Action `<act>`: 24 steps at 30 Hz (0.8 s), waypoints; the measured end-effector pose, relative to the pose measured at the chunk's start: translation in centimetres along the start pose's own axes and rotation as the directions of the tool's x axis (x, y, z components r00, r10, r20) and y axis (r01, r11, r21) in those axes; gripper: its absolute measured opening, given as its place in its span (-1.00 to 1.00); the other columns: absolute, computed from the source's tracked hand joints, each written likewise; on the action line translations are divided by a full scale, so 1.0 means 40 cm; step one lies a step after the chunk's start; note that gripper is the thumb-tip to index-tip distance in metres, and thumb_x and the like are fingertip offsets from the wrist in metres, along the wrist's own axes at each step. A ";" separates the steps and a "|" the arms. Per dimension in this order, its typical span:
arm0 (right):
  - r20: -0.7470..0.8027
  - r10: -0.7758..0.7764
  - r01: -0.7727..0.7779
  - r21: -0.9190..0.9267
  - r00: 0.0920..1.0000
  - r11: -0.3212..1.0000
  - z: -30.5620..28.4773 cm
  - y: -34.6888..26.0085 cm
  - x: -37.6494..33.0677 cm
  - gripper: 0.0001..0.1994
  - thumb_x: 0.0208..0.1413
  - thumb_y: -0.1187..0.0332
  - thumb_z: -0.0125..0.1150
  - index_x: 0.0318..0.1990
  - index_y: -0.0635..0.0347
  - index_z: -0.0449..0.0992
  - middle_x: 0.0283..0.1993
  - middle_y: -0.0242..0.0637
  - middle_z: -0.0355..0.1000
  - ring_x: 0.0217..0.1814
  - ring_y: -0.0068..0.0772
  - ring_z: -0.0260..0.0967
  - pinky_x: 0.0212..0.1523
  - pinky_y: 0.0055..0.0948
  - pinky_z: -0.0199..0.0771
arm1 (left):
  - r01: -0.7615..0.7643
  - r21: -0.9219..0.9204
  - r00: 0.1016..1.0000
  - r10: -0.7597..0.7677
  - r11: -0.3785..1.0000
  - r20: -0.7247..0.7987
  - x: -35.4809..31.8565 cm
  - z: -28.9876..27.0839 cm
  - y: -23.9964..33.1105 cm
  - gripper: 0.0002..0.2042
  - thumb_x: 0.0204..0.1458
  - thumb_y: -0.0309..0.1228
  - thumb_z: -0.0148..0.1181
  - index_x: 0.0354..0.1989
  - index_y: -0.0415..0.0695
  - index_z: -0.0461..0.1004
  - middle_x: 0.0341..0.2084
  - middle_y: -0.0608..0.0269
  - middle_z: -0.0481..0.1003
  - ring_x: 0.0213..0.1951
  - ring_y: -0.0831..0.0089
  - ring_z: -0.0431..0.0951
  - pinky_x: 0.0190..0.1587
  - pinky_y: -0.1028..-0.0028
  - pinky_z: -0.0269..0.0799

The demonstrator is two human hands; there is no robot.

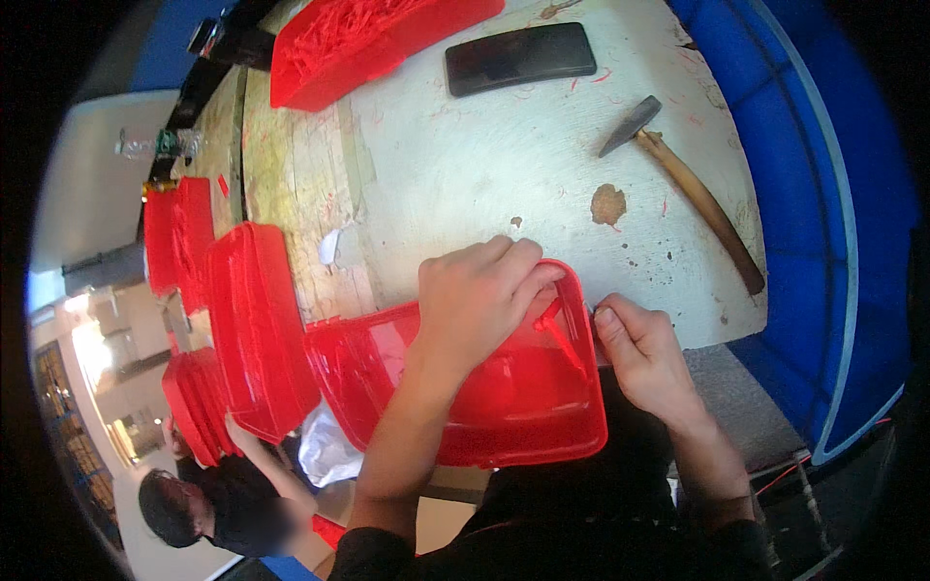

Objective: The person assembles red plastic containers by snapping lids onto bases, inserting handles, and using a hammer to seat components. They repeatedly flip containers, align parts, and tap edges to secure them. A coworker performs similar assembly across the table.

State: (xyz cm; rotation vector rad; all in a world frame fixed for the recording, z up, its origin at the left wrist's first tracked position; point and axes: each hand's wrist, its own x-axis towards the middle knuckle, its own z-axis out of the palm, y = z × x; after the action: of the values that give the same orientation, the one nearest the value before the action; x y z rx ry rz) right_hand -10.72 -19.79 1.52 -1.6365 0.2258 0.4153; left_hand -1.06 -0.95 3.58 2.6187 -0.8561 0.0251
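A shallow red plastic tray (504,407) with rounded corners is tilted at the table's near edge, close to my body. My left hand (484,300) reaches across it and grips its far right corner, fingers over the rim. Inside the tray, by that corner, lies a thin red plastic strip (560,341). My right hand (639,349) is closed in a pinch just outside the tray's right rim. A small dark bit shows at its fingertips, too little to name.
A hammer (697,184) and a black phone (521,58) lie on the white worktable (465,165). Beyond stands a red bin (387,39) of red shavings. Stacked red trays (257,320) are at left, near a co-worker (228,504). A blue panel (814,242) borders the right side.
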 end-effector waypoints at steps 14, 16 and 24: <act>-0.023 0.103 -0.104 -0.058 0.994 0.993 0.014 0.002 -0.078 -0.71 0.40 0.31 -0.04 -0.33 0.35 0.41 -0.59 -0.21 0.29 -0.48 -0.57 0.17 -0.44 -0.41 0.30 | 0.011 0.021 0.997 -0.009 1.000 -0.074 -0.006 0.008 -0.005 -0.75 0.03 -0.18 0.32 -0.51 -0.07 0.53 -0.60 0.25 0.53 -0.58 0.24 0.55 -0.57 0.33 0.38; -0.022 0.122 -0.123 -0.073 0.992 0.990 0.012 0.020 -0.097 -0.72 0.39 0.33 -0.04 -0.34 0.35 0.40 -0.60 -0.21 0.30 -0.50 -0.57 0.18 -0.46 -0.41 0.29 | 0.016 0.012 0.998 -0.016 1.000 -0.062 -0.008 0.008 -0.004 -0.75 0.05 -0.17 0.29 -0.50 -0.07 0.53 -0.58 0.25 0.54 -0.56 0.21 0.56 -0.56 0.31 0.39; 0.093 0.197 -0.150 -0.369 0.976 0.917 0.008 -0.014 -0.272 -0.83 0.30 0.42 0.04 -0.35 0.26 0.43 -0.56 -0.10 0.38 -0.53 -0.21 0.48 -0.48 -0.27 0.43 | 0.022 -0.020 0.999 -0.022 1.000 -0.040 -0.013 0.014 -0.023 -0.77 0.08 -0.16 0.24 -0.47 -0.04 0.53 -0.55 0.26 0.55 -0.49 0.19 0.59 -0.51 0.26 0.44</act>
State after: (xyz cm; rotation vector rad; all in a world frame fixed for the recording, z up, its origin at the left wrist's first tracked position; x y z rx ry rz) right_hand -20.48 -20.45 6.34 -1.9480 0.2070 0.7307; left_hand -1.01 -0.20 2.69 2.6001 -0.8097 0.0637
